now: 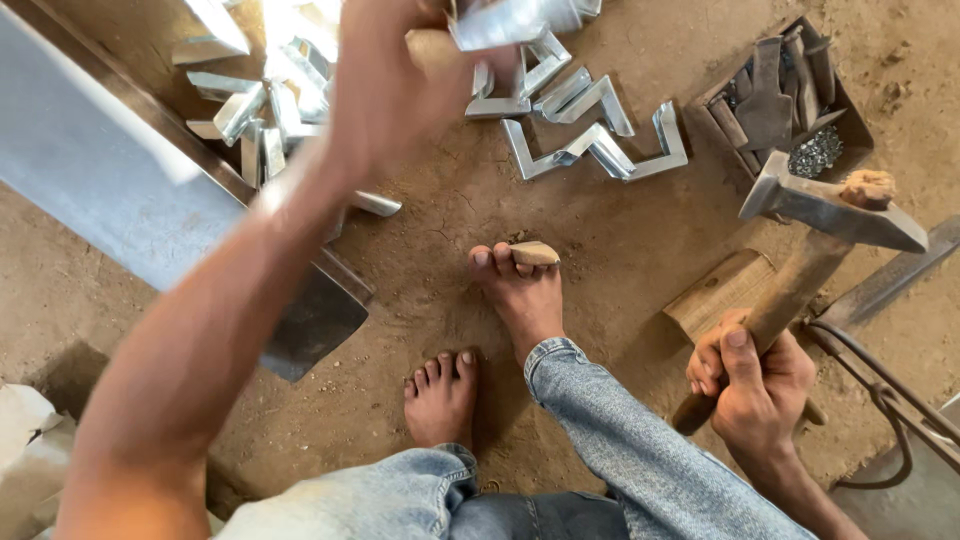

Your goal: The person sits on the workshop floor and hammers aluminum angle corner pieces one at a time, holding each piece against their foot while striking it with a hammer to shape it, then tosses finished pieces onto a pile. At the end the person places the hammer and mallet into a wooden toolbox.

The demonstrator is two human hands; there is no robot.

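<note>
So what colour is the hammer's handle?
Light brown wood on the hammer handle, gripped by the right hand; head view.

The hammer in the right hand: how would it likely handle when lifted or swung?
The hammer probably feels top-heavy: its metal head looks thick against the slim wooden handle. It should stay stiff, as nothing in it bends. The right hand grips near the handle's lower end, far from the head, so the head likely pulls hard. The smooth-looking handle could be a little slippery.

The hammer (820, 215), wooden-handled with a grey steel head, stood tilted above the dirt floor. The bent metal bracket (510, 20) was raised, blurred.
</note>
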